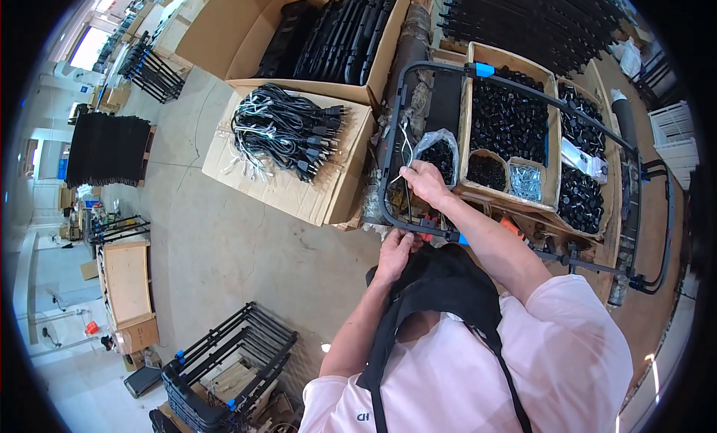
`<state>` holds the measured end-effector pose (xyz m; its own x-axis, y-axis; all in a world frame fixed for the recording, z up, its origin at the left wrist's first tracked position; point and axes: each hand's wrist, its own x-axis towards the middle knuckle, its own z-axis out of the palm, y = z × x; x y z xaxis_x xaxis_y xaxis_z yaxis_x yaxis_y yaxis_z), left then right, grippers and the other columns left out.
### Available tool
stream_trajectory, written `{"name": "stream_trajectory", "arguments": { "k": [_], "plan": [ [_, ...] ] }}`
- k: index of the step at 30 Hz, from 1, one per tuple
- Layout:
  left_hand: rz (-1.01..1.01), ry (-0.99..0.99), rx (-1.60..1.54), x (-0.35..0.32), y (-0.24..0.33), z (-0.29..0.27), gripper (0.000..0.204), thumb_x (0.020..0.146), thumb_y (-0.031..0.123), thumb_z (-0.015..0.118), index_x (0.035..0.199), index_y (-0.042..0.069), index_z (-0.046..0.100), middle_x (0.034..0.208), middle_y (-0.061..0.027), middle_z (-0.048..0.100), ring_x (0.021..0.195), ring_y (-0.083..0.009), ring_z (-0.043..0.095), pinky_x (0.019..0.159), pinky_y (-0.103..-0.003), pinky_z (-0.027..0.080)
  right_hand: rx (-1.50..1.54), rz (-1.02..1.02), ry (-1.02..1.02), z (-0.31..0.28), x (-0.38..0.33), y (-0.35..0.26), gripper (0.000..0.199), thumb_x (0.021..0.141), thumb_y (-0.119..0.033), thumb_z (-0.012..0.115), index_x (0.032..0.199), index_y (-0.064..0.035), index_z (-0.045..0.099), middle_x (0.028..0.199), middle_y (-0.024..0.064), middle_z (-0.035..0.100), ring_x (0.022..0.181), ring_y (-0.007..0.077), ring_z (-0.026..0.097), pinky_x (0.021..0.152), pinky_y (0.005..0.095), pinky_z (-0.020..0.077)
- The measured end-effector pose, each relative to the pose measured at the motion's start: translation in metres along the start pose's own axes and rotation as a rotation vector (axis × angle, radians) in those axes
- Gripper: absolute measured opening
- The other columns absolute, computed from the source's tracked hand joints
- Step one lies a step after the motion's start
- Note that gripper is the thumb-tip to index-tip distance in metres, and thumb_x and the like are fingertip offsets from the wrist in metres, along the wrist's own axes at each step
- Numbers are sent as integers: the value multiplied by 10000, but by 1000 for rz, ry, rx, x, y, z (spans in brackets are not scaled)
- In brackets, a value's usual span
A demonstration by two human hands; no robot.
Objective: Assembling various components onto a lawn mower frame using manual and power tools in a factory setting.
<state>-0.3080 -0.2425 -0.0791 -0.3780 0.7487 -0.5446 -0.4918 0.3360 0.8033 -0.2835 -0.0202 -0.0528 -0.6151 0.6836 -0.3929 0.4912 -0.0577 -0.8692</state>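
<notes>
A black tubular frame (394,119) with blue pieces on its bars lies across the bench in front of me. Inside its near left corner my right hand (427,184) is closed, thumb and fingers pinching a black power cord (408,207). Thin white and green wire ends (406,140) stick up past the fingertips. The cord runs down toward the frame's near bar. Right beneath that bar my left hand (396,255) is closed with its fingertips together; what they grip is hidden there.
Bundled black cords with plugs (287,131) lie on a cardboard box (261,190) at left. Behind it, an open carton (213,33) holds black panels. Right of my hands, a wooden bin (554,127) holds black parts and screws (526,181). Stacked frames (246,351) stand at lower left.
</notes>
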Motion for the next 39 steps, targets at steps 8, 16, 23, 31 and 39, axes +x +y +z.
{"name": "stream_trajectory", "arguments": {
  "k": [8,16,23,31,39],
  "plan": [
    [26,39,77,1,1,3,179,1091,150,589,1073,-22,635,979,-103,736,864,-163,688,827,-308,568,-52,-29,24,-5,5,1,426,986,-372,651,792,6,678,737,153,698,749,308,696,760,453,520],
    [-30,120,-2,-5,7,10,157,1080,138,600,1047,-10,641,951,-89,731,830,-152,675,779,-295,554,33,-30,-343,-53,4,0,299,964,-277,680,1021,11,740,832,82,729,651,153,655,623,319,531],
    [11,126,-67,-3,3,12,129,1076,113,603,1030,-6,622,949,-90,722,803,-141,652,754,-281,542,-598,-171,70,-137,18,16,210,874,-195,686,1033,-91,777,971,139,785,911,343,750,836,446,591],
    [-10,143,-21,-3,4,13,146,1075,122,608,1033,-14,642,972,-94,736,851,-153,694,808,-292,568,-898,-357,10,-104,24,17,235,867,-243,741,989,-43,753,945,163,769,945,406,737,842,490,589],
    [17,120,-9,-4,9,10,165,1071,131,611,1067,-27,659,1000,-112,752,895,-174,720,849,-299,579,-1139,-438,-35,-98,26,21,259,840,-259,761,883,-5,726,910,213,755,945,405,741,857,509,586]
  ]
}}
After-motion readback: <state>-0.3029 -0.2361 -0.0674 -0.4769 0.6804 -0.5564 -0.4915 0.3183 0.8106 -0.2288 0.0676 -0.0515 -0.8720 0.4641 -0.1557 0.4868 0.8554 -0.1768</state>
